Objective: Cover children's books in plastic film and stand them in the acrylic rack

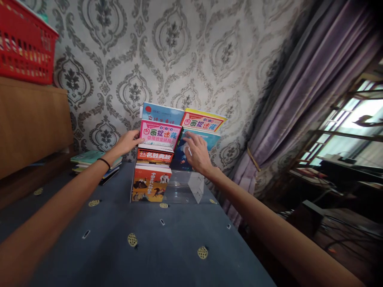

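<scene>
A clear stepped acrylic book rack [197, 187] stands on the covered table, with books in two columns. My left hand [130, 142] has its fingers closed at the left edge of a pink book [160, 135]. My right hand [197, 153] lies against the front of a dark blue book [179, 154], fingers apart and slightly bent near its upper left. Below the pink book are a red-banded book [154, 155] and an orange book [152, 183] in front. Behind rise a light blue book [163, 113] and a yellow-edged book [205, 119].
A stack of books [89, 157] lies on the left of the dark blue tablecloth [104, 247]. Beyond it, a red basket [26, 44] sits on a wooden cabinet [32, 123]. Patterned wallpaper is behind; a purple curtain [287, 87] hangs at right beside a cluttered desk.
</scene>
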Action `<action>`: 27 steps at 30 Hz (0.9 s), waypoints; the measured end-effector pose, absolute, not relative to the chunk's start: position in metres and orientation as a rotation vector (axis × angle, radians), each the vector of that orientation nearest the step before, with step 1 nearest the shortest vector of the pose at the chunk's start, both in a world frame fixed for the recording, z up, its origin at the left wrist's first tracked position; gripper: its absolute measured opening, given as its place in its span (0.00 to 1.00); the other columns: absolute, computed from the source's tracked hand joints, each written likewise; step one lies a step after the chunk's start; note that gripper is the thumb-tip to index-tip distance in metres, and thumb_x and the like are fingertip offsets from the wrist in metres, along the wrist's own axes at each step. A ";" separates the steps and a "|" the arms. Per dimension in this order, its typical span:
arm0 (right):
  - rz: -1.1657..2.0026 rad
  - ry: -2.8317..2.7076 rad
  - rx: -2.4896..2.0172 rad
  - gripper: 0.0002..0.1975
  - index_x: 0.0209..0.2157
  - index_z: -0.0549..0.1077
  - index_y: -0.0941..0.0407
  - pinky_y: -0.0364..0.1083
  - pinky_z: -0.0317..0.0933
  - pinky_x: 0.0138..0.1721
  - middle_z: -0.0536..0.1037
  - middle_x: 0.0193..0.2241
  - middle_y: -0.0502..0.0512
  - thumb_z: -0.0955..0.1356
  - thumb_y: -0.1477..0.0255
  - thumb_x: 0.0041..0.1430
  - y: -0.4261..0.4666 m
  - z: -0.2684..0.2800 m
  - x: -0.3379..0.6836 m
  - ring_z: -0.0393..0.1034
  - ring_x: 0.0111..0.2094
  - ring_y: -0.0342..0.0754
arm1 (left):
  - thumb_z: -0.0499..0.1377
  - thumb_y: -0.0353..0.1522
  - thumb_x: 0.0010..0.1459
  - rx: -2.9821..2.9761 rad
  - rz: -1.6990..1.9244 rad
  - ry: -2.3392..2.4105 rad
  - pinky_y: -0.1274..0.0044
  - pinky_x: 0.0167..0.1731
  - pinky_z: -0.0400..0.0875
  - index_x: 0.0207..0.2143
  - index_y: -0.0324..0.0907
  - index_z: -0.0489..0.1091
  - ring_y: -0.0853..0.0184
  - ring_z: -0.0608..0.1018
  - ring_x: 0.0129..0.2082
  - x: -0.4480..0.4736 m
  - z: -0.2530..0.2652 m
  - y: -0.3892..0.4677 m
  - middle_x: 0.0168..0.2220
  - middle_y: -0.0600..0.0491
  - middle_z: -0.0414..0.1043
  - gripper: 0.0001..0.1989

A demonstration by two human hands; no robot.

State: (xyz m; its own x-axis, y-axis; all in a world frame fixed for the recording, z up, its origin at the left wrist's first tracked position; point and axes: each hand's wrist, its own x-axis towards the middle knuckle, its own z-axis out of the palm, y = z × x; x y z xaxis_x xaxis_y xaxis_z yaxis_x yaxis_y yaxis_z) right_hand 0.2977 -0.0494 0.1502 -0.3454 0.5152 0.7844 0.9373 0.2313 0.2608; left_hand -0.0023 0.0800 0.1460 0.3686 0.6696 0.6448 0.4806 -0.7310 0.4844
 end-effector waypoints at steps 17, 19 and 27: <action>-0.979 -1.733 -1.487 0.18 0.49 0.71 0.58 0.59 0.60 0.49 0.72 0.46 0.66 0.63 0.77 0.56 -0.031 0.187 0.293 0.62 0.48 0.63 | 0.58 0.43 0.54 2.490 1.330 1.119 0.75 0.28 0.64 0.27 0.42 0.66 0.62 0.72 0.29 -0.001 0.143 0.080 0.27 0.52 0.73 0.13; -0.982 -1.749 -1.468 0.18 0.49 0.71 0.57 0.60 0.60 0.49 0.73 0.47 0.66 0.63 0.77 0.57 -0.031 0.187 0.291 0.62 0.49 0.63 | 0.58 0.43 0.55 2.477 1.337 1.071 0.76 0.27 0.63 0.27 0.43 0.65 0.63 0.72 0.28 -0.002 0.143 0.079 0.26 0.53 0.72 0.13; -1.020 -1.977 -1.265 0.23 0.60 0.67 0.55 0.62 0.54 0.57 0.71 0.56 0.64 0.61 0.76 0.63 -0.031 0.181 0.266 0.61 0.55 0.63 | 0.58 0.43 0.55 2.476 1.329 1.026 0.76 0.27 0.64 0.26 0.43 0.64 0.64 0.72 0.28 -0.004 0.143 0.076 0.25 0.54 0.71 0.14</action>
State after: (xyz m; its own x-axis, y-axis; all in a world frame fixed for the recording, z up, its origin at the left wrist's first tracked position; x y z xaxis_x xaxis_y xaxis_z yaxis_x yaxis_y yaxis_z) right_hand 0.2656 -0.0314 0.1807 -0.3872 0.4815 0.7863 0.9198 0.2602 0.2936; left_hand -0.0039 0.0761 0.1429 0.3738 0.6309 0.6799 0.4981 -0.7549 0.4266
